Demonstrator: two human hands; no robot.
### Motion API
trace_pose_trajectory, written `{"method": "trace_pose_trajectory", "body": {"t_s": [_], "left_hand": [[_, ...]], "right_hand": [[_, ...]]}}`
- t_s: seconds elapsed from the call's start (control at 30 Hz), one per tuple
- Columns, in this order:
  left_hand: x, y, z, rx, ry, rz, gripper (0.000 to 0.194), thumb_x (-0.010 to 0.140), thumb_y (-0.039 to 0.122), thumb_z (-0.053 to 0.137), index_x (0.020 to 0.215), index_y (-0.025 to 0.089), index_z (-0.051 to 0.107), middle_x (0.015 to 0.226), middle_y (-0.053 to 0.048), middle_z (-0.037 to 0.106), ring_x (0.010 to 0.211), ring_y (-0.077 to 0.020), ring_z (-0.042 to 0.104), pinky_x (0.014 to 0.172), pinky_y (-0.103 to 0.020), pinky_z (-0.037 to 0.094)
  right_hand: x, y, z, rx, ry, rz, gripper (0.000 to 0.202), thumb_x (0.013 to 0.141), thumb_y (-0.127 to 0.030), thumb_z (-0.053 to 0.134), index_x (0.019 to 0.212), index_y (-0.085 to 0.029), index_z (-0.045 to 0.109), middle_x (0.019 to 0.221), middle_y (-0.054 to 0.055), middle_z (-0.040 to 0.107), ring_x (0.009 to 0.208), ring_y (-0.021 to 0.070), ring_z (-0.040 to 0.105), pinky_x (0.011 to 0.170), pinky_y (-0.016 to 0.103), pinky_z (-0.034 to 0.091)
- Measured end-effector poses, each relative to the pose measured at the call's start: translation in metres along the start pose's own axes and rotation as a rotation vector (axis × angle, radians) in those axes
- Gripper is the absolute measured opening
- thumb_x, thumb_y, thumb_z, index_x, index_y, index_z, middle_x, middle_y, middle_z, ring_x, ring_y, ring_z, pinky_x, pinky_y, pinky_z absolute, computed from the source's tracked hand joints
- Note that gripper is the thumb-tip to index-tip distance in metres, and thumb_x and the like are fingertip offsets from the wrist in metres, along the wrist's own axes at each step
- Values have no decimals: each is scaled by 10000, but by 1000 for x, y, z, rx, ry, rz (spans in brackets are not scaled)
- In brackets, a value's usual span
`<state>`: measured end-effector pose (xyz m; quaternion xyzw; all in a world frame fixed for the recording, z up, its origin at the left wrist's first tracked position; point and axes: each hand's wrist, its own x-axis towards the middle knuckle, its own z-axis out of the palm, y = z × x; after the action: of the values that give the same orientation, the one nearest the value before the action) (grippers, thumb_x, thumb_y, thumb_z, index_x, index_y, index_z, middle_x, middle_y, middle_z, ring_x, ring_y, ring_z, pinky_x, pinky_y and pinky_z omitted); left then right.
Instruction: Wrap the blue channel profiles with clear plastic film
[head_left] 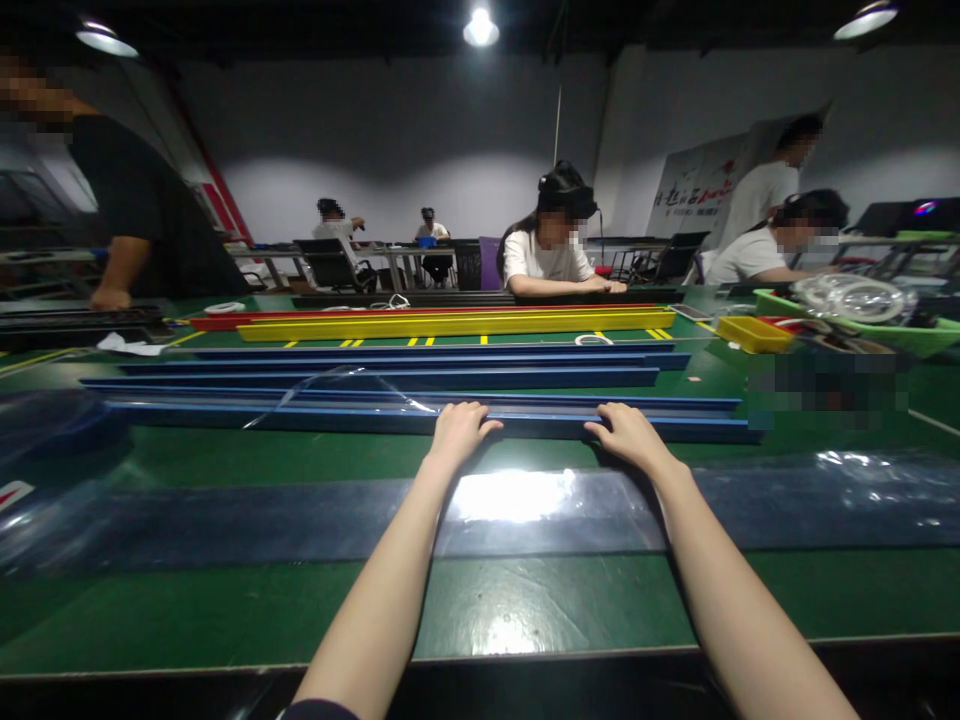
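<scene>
Left hand (459,430) and right hand (627,430) rest a little apart on the nearest long blue channel (540,426), fingers curled over it and thumbs pointing inward; their fingertips are hard to make out, so I cannot tell how firmly they grip. It lies across a green table (825,600). Nearer, a clear plastic strip (300,520) passes beneath the forearms, which partly hide it, and runs off the right edge. Beyond are more blue channels (390,379), then a yellow channel (450,326) partly covering a red one (214,324). A pixelated patch obscures something at right. Across the table sits a co-worker (551,265), face blurred.
</scene>
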<state>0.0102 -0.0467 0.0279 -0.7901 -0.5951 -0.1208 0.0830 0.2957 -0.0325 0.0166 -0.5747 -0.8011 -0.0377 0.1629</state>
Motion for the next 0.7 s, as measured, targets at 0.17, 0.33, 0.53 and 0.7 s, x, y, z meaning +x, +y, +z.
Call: {"method": "trace_pose_trajectory", "body": {"t_s": [0.17, 0.33, 0.53, 0.7], "left_hand": [[1, 0, 2, 8, 2, -2, 356, 867, 501, 428, 921, 211, 628, 987, -55, 656, 962, -207, 568, 789, -304, 364], [1, 0, 3, 14, 16, 10, 354, 868, 494, 432, 893, 200, 627, 971, -58, 659, 943, -210, 576, 774, -305, 362], [1, 0, 1, 16, 9, 21, 363, 872, 494, 421, 894, 195, 627, 969, -58, 662, 936, -210, 583, 756, -300, 369], [3, 0, -2, 11, -32, 17, 373, 871, 501, 416, 888, 194, 628, 980, -66, 663, 939, -210, 588, 764, -297, 379]], "right_hand": [[2, 1, 1, 6, -17, 19, 236, 843, -367, 481, 807, -173, 610, 889, 104, 653, 857, 225, 572, 695, 289, 357], [1, 0, 0, -18, -26, 19, 241, 852, -360, 470, 815, -167, 608, 893, 108, 649, 863, 227, 573, 689, 288, 352], [0, -2, -1, -30, -35, 15, 248, 866, -355, 450, 837, -167, 608, 923, 112, 657, 888, 242, 574, 695, 300, 346], [0, -2, -1, -40, -41, 20, 246, 870, -352, 450, 868, -165, 610, 962, 120, 657, 907, 245, 572, 703, 304, 341]]}}
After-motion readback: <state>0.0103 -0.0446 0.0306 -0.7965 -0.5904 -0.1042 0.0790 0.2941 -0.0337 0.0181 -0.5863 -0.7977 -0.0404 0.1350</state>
